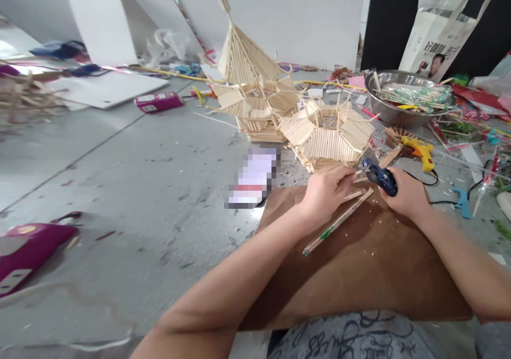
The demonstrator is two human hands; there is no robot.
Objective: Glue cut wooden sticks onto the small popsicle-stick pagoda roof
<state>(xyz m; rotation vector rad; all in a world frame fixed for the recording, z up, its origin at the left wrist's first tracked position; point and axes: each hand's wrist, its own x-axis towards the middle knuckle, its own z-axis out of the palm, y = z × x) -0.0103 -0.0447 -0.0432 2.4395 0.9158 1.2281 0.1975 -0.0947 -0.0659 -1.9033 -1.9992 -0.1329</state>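
My left hand (325,191) is closed on a thin wooden stick (355,195) over a brown cardboard sheet (359,274). My right hand (405,194) grips a dark blue cutter tool (379,176) whose jaws meet the stick's end. A longer chopstick with a green band (337,223) lies on the cardboard just below my hands. Directly behind them stands a hexagonal roof section of sticks (329,135), and behind that a tall pagoda model (249,84).
A yellow glue gun (419,151) lies to the right, its black cord trailing. A steel bowl of sticks (407,98) and a white tote bag (443,29) stand at the back right. A phone (255,178) lies left of the cardboard. Magenta packets (27,250) lie on the grey floor.
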